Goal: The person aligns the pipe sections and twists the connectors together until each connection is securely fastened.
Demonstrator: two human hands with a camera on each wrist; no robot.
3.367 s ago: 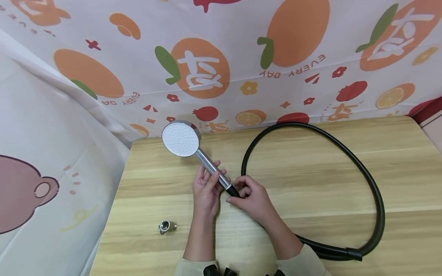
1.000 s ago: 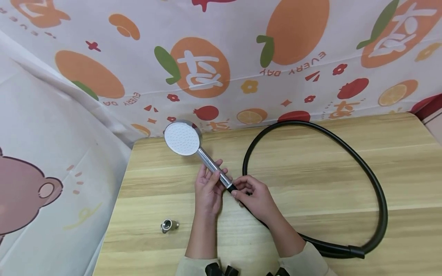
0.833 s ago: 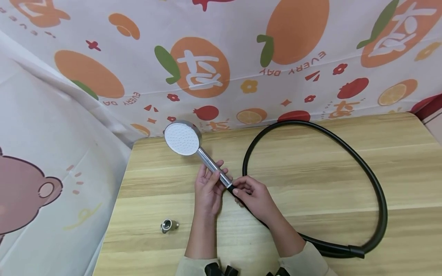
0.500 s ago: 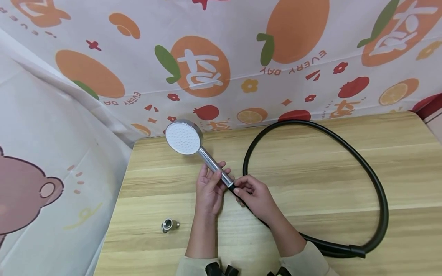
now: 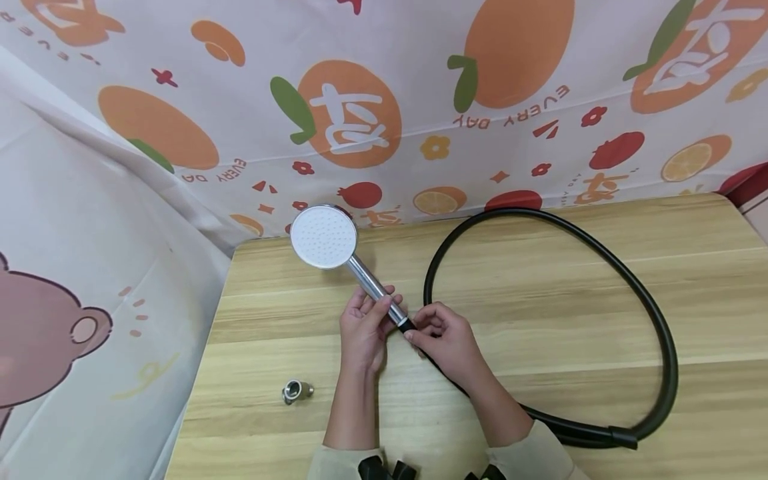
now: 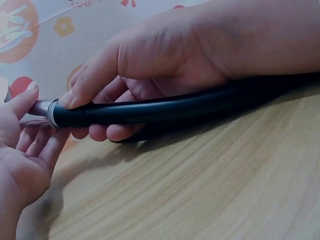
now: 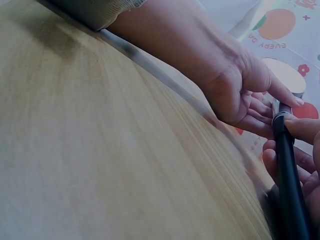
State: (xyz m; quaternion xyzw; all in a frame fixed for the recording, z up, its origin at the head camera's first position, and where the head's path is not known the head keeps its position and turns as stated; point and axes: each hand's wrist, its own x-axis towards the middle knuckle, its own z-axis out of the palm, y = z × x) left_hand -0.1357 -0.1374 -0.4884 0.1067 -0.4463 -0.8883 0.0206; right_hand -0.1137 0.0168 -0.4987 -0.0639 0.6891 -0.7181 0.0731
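Note:
A chrome shower head (image 5: 324, 237) with a round white spray face points up and left over the table. My left hand (image 5: 363, 333) grips the lower part of its metal handle, thumb on top and fingers underneath. At the handle's end sits the black end of a hose (image 6: 120, 113), right against the silver rim. My right hand (image 5: 447, 343) pinches that black end between thumb and fingers, as the left wrist view shows closely. In the right wrist view both hands meet at the joint, with the hose (image 7: 290, 185) running down from it.
The black hose loops widely over the right of the wooden table (image 5: 270, 320). A small metal fitting (image 5: 297, 391) lies left of my left forearm. Behind the table hangs a fruit-print cloth (image 5: 420, 100), with a white cloth (image 5: 150, 267) at the left.
The shower head has turned slightly, its spray face now showing rounder and a little farther right. My right fingers have shifted their pinch on the black hose end. The metal fitting stays put.

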